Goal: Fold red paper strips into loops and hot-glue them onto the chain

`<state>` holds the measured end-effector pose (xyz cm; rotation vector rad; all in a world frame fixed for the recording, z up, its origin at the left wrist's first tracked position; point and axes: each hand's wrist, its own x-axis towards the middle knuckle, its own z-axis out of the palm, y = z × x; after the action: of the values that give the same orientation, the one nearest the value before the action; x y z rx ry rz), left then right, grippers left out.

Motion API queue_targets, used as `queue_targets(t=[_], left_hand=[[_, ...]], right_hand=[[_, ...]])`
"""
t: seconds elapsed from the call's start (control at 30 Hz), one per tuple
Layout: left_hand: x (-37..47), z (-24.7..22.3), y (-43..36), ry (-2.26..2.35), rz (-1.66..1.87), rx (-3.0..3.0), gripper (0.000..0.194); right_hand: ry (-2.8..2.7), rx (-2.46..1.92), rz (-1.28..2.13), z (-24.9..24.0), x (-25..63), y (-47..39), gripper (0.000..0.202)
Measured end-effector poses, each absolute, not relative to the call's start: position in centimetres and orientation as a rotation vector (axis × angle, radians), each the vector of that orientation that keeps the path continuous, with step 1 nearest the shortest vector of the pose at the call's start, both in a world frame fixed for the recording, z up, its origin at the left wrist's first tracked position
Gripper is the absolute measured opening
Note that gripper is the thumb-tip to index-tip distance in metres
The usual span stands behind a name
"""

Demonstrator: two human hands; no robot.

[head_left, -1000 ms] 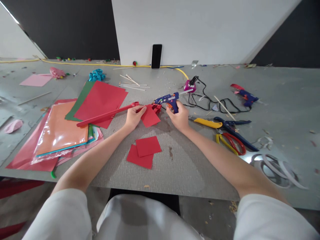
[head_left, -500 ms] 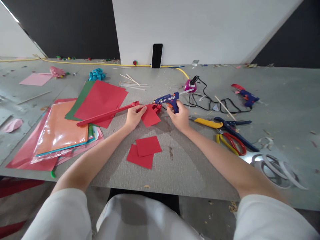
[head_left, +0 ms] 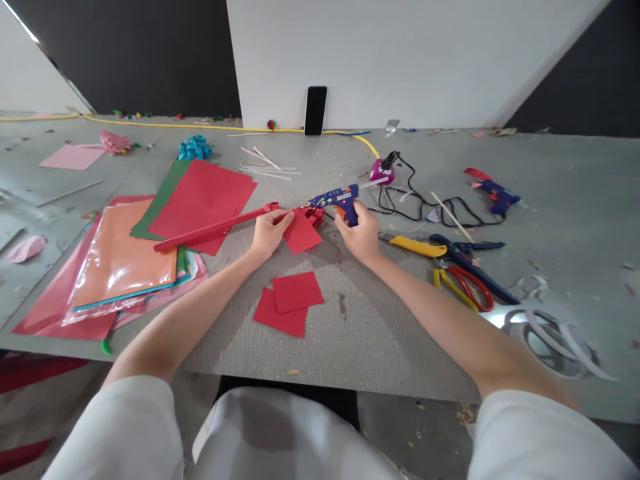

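My left hand [head_left: 271, 233] pinches a red paper square [head_left: 302, 233] by its left corner. My right hand [head_left: 359, 230] is wrapped around the grip of a blue glue gun [head_left: 336, 197], whose nozzle points left, just above the square's upper edge. A clear glue stick [head_left: 374, 183] juts from the gun's back. Behind my left hand a long red paper strip [head_left: 215, 229] lies slantwise, and crumpled red pieces [head_left: 315, 216] show under the gun. Two more red squares [head_left: 298, 292] overlap on the table below.
Coloured paper sheets [head_left: 205, 193] and a bagged orange stack [head_left: 130, 247] lie left. To the right are a yellow cutter [head_left: 418, 246], blue pliers [head_left: 463, 260], red-handled scissors [head_left: 470, 288], a second glue gun [head_left: 497, 195] and black cords [head_left: 413, 212]. A phone [head_left: 315, 111] leans at the back.
Almost nothing differs. Both hands, the red square and the glue gun hold nearly the same positions; the whole view has shifted very slightly.
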<state>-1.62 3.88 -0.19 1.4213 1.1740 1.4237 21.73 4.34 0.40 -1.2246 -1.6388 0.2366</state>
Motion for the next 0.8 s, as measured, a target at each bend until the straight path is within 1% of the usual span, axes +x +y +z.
queue_targets(t=[0.23, 0.8], left_hand=[[-1.58, -0.16, 3.89, 1.168, 1.435, 1.427, 0.030], [-1.69, -0.29, 3.93, 1.191, 1.460, 1.440, 0.027]], right_hand=[[-1.642, -1.231, 0.239, 0.44, 21.66, 4.28, 0.020], [-1.644, -1.229, 0.247, 0.25, 21.72, 4.32, 0.015]])
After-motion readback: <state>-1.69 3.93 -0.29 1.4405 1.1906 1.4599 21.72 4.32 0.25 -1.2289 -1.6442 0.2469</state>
